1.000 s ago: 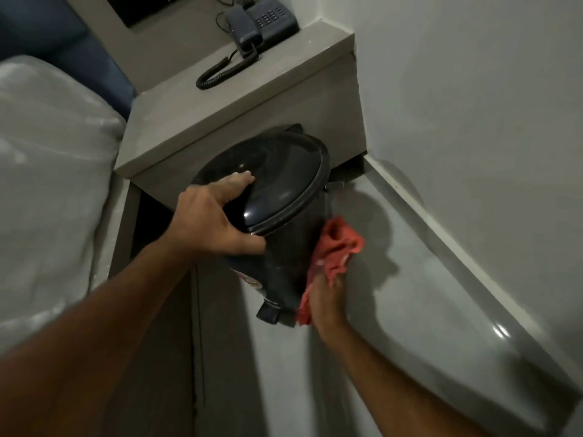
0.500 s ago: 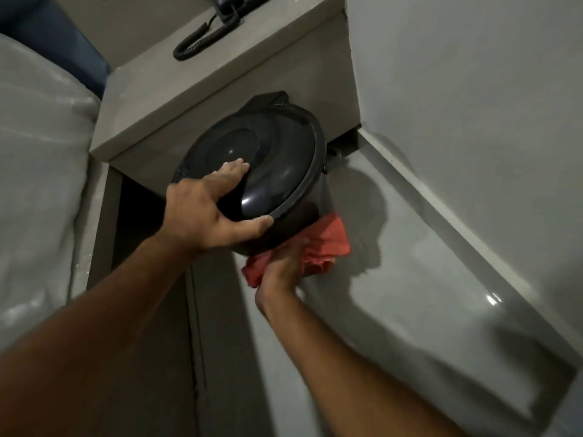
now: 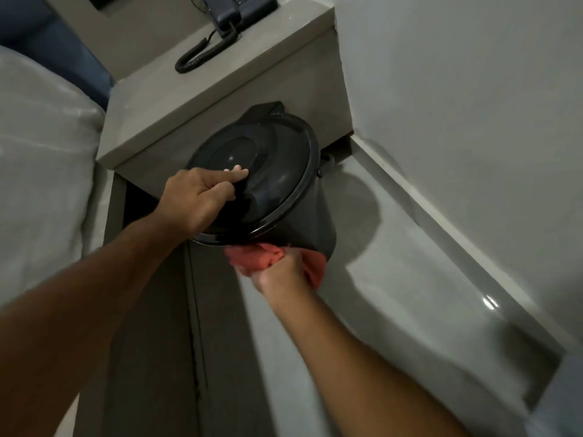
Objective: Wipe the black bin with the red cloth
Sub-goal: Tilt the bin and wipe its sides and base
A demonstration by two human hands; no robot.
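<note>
Crumpled red cloth [image 3: 271,257] in right hand [image 3: 280,272] against glossy round black bin [image 3: 284,190].

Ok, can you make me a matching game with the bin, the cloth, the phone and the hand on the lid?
Things:
1. bin
2. cloth
3. phone
4. left hand

Places:
A. on the shelf top
B. resting on the lid
C. bunched in the right hand
D. on the floor below the shelf

Pairs: 1-D, 2-C, 3-A, 4-B
</note>
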